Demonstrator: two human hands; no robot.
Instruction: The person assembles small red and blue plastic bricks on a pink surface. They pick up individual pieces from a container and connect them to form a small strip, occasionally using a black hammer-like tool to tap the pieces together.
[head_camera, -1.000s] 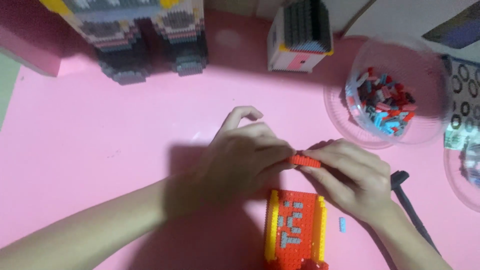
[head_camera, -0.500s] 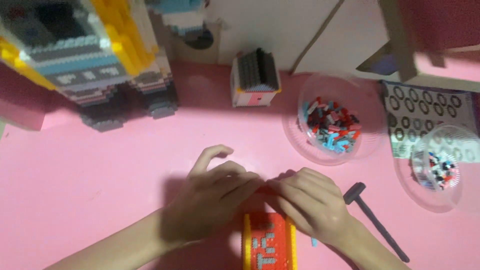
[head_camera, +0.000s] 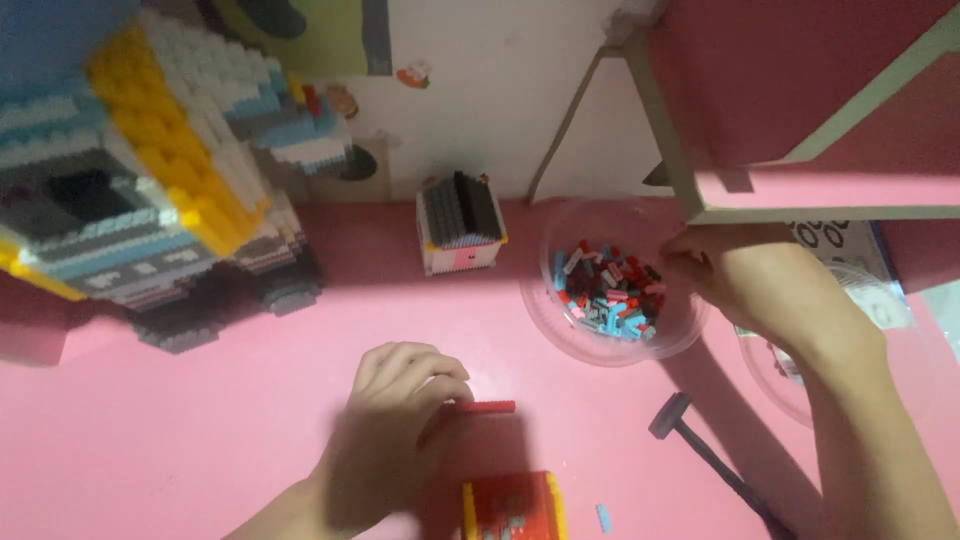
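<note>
My left hand (head_camera: 400, 420) rests on the pink table (head_camera: 200, 430) and pinches a thin red brick strip (head_camera: 485, 407) that sticks out to the right. Below it stands a small red and yellow brick build (head_camera: 512, 505) at the bottom edge. My right hand (head_camera: 745, 280) reaches over the right rim of a clear bowl (head_camera: 560, 335) holding several red, blue and dark small bricks (head_camera: 610, 295); its fingertips are bunched together, and whether they hold a piece is hidden.
A large grey, yellow and white brick model (head_camera: 150, 190) fills the left back. A small brick house (head_camera: 460, 232) stands by the wall. A small grey hammer (head_camera: 705, 455) and a loose blue piece (head_camera: 603, 517) lie at right. Another clear bowl (head_camera: 880, 300) sits under my right arm.
My right hand left the red strip and moved up right to the bowl of bricks. My left hand stays on the strip alone. The view has tilted upward.
</note>
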